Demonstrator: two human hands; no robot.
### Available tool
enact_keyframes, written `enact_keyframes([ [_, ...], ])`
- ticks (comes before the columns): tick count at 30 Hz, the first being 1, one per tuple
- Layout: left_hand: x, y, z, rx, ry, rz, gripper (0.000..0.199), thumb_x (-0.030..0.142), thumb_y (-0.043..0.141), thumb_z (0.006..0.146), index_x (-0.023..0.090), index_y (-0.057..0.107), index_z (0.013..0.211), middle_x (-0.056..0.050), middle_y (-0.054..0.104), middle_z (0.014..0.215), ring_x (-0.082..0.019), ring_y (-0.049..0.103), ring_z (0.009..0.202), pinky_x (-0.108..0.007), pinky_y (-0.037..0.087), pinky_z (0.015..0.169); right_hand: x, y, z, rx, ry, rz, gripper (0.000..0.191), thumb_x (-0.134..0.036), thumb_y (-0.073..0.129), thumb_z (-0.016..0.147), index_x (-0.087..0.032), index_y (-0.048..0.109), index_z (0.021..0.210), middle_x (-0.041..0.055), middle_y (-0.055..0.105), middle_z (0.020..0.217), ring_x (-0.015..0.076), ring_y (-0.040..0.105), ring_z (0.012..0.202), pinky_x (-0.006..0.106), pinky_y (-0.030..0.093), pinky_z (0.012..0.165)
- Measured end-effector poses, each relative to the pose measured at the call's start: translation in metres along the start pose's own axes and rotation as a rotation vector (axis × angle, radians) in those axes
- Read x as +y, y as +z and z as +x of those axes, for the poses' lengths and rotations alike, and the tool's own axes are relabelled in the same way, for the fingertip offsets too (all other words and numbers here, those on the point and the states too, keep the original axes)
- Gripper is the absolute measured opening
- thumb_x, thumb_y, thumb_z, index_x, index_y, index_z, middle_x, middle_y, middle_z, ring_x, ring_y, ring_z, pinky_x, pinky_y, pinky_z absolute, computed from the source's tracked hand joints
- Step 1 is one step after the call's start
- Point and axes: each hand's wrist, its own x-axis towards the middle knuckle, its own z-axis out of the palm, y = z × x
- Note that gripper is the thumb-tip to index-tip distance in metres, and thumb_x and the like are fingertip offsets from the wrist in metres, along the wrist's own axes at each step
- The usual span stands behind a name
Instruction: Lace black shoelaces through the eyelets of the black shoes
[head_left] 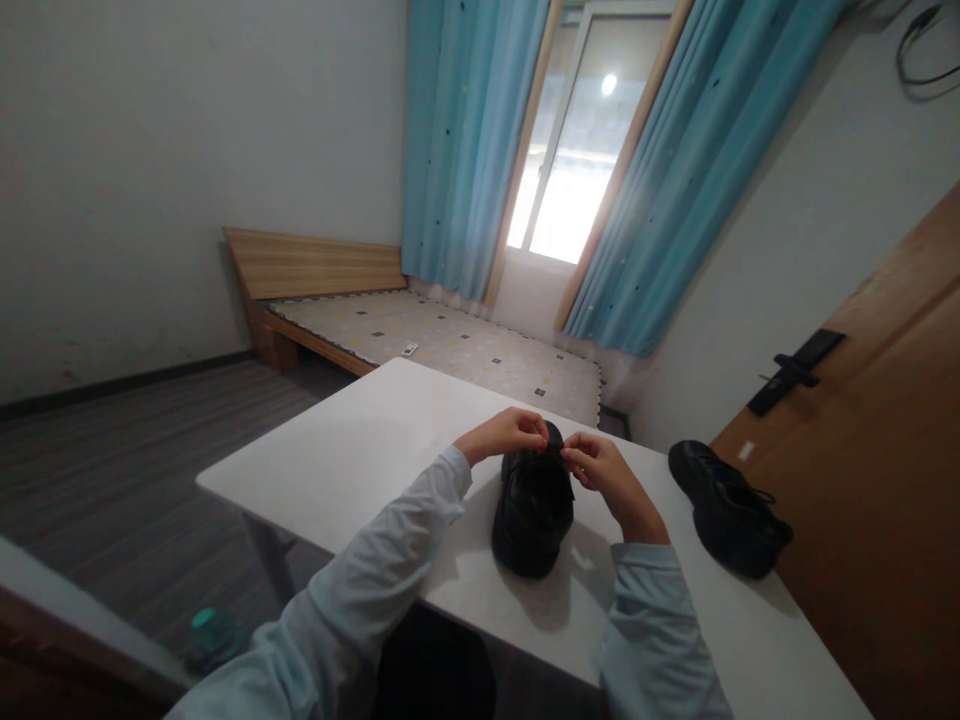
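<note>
A black lace-up shoe (532, 515) stands on the white table, its heel towards me and its toe pointing away. Both hands meet over the front of its opening. My left hand (514, 432) comes in from the left with thumb and fingertips pinched on the shoelace. From the right, my right hand (604, 468) pinches the shoelace too, its fingers curled. The thin dark lace hardly stands out against the black shoe. A second black shoe (727, 510), with a lace loop sticking up, rests near the table's right edge.
The white table (337, 450) reaches a bed (465, 335) with a small white remote (409, 349) on it. A wooden door (862, 450) borders the table's right side. On the floor at lower left stands a bottle with a green cap (204, 620).
</note>
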Motion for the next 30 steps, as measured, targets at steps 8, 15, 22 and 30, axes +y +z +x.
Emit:
enact_keyframes([
  [8, -0.006, -0.006, 0.001, -0.038, -0.074, 0.096, 0.009, 0.017, 0.06, 0.066, 0.01, 0.061, 0.072, 0.003, 0.058, 0.063, -0.008, 0.051, 0.06, -0.021, 0.039, 0.061, 0.003, -0.007, -0.004, -0.064, 0.047, 0.069, 0.012, -0.028, 0.058, 0.062, -0.018, 0.051, 0.059, -0.0089, 0.039, 0.04, 0.0035, 0.028, 0.032, 0.019, 0.015, 0.036],
  [15, -0.009, -0.011, -0.001, -0.063, -0.102, 0.21, 0.015, 0.026, 0.056, 0.067, 0.011, 0.06, 0.07, 0.004, 0.051, 0.062, -0.008, 0.044, 0.06, -0.021, 0.033, 0.058, 0.008, -0.015, -0.004, -0.114, 0.068, 0.063, 0.011, -0.026, 0.055, 0.064, -0.017, 0.051, 0.059, -0.0085, 0.04, 0.041, 0.0033, 0.028, 0.033, 0.019, 0.013, 0.037],
  [22, -0.006, -0.016, -0.004, -0.114, -0.125, 0.266, 0.016, 0.028, 0.053, 0.068, 0.012, 0.057, 0.069, 0.004, 0.048, 0.061, -0.008, 0.04, 0.059, -0.021, 0.029, 0.057, 0.014, -0.024, -0.005, -0.17, 0.085, 0.029, 0.005, -0.022, 0.051, 0.064, -0.017, 0.051, 0.061, -0.0072, 0.044, 0.045, 0.004, 0.033, 0.036, 0.019, 0.017, 0.038],
  [30, -0.011, -0.017, -0.002, -0.146, -0.081, 0.367, 0.041, 0.053, 0.057, 0.073, 0.012, 0.058, 0.071, 0.003, 0.047, 0.062, -0.008, 0.04, 0.059, -0.022, 0.029, 0.055, 0.011, -0.024, -0.008, -0.227, 0.047, -0.033, 0.02, -0.035, 0.06, 0.074, -0.018, 0.05, 0.071, -0.0084, 0.044, 0.05, 0.0041, 0.034, 0.039, 0.018, 0.021, 0.038],
])
